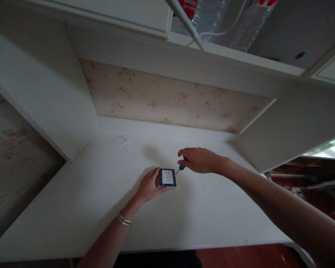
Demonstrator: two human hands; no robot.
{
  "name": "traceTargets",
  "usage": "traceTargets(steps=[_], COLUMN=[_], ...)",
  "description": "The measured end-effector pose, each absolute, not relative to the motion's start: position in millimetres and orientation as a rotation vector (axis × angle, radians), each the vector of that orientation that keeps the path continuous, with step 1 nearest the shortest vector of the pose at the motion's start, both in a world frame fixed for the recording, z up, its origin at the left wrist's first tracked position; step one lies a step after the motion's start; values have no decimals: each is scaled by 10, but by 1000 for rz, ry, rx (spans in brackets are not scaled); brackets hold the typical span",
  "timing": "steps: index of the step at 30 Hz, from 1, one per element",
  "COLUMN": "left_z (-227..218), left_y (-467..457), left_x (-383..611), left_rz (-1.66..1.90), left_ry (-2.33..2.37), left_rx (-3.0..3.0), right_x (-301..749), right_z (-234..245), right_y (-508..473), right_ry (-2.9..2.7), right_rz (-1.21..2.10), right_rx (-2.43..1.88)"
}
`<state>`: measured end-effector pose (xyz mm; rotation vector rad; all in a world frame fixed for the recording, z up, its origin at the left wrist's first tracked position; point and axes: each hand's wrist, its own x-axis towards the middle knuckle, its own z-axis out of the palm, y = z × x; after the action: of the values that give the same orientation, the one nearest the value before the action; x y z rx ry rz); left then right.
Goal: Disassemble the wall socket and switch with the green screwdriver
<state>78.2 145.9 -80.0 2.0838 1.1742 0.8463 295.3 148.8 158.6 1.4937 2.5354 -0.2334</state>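
Observation:
My left hand [149, 186] grips a small square wall socket [167, 177] by its left edge, holding it on the white desk [100, 193]. The socket has a white face with plug holes and a dark frame. My right hand [199, 160] is closed round a screwdriver with a green handle [182, 167]. Its thin shaft points down-left to the socket's right edge. A silver bracelet [124, 219] sits on my left wrist.
The desk is set in a white alcove with side panels and floral wallpaper [170, 98] at the back. A small square plate [119, 140] lies near the back left. Plastic bottles [226, 18] stand on the shelf above. Red floor shows at the lower right.

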Motion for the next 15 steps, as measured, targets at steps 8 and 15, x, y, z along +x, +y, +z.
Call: traceTargets(steps=[8,15], left_z=[-770,-791], left_y=[1454,1462], left_x=[778,766], left_rz=[823,818], left_ry=[1178,1176], left_rx=[2096,2103], right_x=[2928,2928], right_z=[1640,1636], right_y=[1464,1528], right_ry=[2583,2640], right_rz=[-238,-259], right_rx=[1336,1290])
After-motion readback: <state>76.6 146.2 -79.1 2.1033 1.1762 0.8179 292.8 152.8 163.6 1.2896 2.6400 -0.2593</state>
